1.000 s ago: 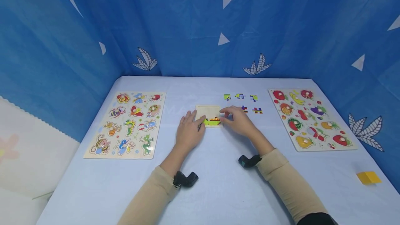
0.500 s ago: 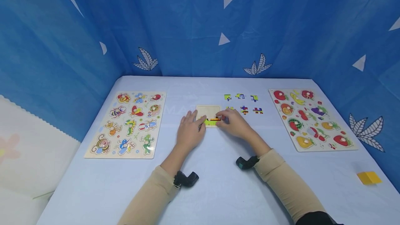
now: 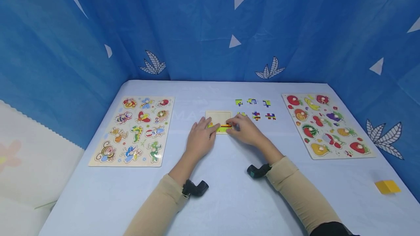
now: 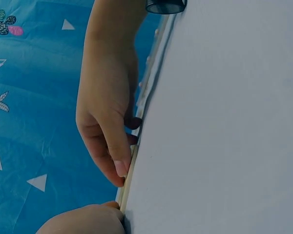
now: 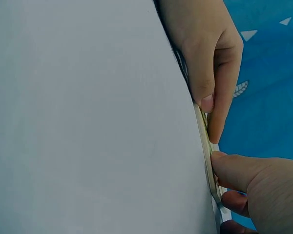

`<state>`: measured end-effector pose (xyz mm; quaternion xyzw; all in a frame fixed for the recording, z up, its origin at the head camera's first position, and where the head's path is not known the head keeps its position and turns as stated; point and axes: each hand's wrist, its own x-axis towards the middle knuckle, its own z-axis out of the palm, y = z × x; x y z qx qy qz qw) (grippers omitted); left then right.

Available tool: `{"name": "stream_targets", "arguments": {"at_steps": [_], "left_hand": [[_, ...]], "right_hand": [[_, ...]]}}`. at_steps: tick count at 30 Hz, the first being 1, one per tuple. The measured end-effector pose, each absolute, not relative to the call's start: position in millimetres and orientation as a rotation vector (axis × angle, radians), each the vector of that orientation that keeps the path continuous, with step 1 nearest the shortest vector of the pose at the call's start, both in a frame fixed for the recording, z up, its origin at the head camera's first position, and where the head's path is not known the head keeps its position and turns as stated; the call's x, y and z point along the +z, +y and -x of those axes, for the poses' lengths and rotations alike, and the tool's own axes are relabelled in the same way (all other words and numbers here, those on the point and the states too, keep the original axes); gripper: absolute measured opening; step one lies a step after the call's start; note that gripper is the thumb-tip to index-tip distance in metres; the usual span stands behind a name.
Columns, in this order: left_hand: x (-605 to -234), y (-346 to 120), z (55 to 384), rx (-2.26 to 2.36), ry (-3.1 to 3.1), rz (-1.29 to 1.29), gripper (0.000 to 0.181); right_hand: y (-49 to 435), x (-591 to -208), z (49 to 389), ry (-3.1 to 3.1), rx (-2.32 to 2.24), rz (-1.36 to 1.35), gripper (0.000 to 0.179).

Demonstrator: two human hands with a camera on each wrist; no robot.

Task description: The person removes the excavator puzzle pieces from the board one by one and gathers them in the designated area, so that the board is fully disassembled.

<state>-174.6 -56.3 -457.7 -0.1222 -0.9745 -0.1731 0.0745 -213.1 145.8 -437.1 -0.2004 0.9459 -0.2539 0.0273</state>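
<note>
A small wooden puzzle board [image 3: 218,115] lies mid-table between the hands, its lower part filled by a row of yellow-green and red puzzle pieces [image 3: 222,128]. My left hand [image 3: 199,137] rests along the board's left side, fingers extended, thumb touching the left part of the row. From the right, my right hand [image 3: 247,130] bends thumb and index finger around the puzzle piece at the row's right end, which they largely hide. In the left wrist view the right hand [image 4: 110,102] comes down to the board's edge; in the right wrist view both hands meet at the thin board [image 5: 207,156].
Several loose puzzle pieces [image 3: 270,116] lie in two rows behind the right hand. An insect peg puzzle [image 3: 137,119] lies at left, a fruit peg puzzle [image 3: 328,134] at right. A yellow block [image 3: 387,187] sits near the right edge. A blue curtain [image 3: 197,21] encloses the back.
My right hand has moved slightly left onto the board's right end, uncovering a loose piece behind it. My left thumb has shifted slightly right along the row.
</note>
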Motion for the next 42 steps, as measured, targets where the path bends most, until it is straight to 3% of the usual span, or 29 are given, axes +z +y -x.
{"name": "stream_targets", "arguments": {"at_steps": [26,42], "left_hand": [[-454,-55,174,-0.65,-2.932,0.323,0.034],[-454,-55,173,-0.671,-2.93,0.317,0.035]], "right_hand": [[144,-432,220,2.719,-1.106,0.498,0.033],[188,-420,216,2.725,-1.082,0.348,0.033]]}}
